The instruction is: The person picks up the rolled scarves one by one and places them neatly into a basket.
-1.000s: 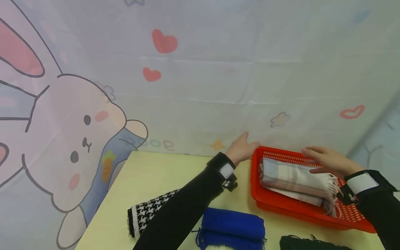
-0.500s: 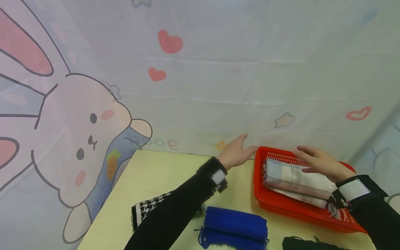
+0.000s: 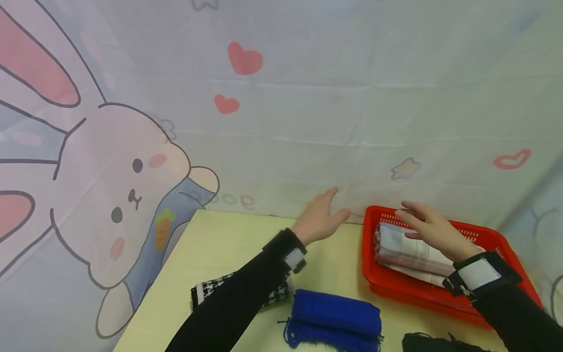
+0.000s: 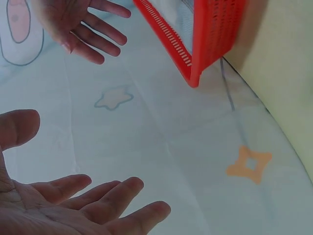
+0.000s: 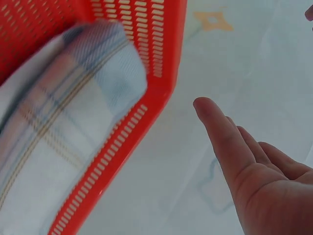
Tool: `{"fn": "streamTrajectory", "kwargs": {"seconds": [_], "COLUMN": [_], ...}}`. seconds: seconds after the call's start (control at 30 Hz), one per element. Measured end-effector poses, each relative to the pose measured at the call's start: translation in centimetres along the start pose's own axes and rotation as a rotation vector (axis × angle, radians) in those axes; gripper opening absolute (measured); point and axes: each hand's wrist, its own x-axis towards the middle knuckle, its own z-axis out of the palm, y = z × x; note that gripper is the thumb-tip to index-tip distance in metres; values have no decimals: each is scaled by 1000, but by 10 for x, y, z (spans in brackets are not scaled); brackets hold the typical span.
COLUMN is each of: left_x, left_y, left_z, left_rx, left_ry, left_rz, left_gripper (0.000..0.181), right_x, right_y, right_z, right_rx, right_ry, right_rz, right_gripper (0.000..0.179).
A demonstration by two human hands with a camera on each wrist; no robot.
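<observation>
Fingers spread and holding nothing, my left hand (image 3: 318, 220) hovers over the back of the table, left of the red basket (image 3: 369, 254). My right hand (image 3: 435, 232), also bare, is held above that basket with its fingers extended. Inside the basket lies a folded plaid scarf (image 3: 402, 249) in white, pale blue and pink; the right hand and forearm cover part of it. The right wrist view shows the scarf (image 5: 73, 103) close up against the basket wall, apart from the fingers. In the left wrist view the left palm (image 4: 83, 205) faces up, touching nothing.
A folded blue fringed scarf (image 3: 336, 315) lies at the front of the table (image 3: 228, 234). Left of it, a black-and-white houndstooth cloth (image 3: 211, 288) is partly behind my left forearm. A dark green fringed cloth (image 3: 435, 343) shows at the bottom edge. A printed curtain (image 3: 299, 122) hangs behind.
Both hands have drifted left, the right hand across the basket and the left hand away from its rim. The view has shifted slightly. Both hands stay empty.
</observation>
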Motion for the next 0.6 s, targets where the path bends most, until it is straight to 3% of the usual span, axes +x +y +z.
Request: {"fn": "streamTrajectory", "kwargs": {"seconds": [0.6], "left_x": [-33], "left_y": [-29], "left_z": [-24], "left_rx": [60], "left_ry": [105], "left_rz": [-1], "left_gripper": [75], "right_x": [19], "right_y": [-23], "right_z": [34], "right_rx": [173], "right_ry": [-30], "right_rz": [-28], "right_gripper": [78]}}
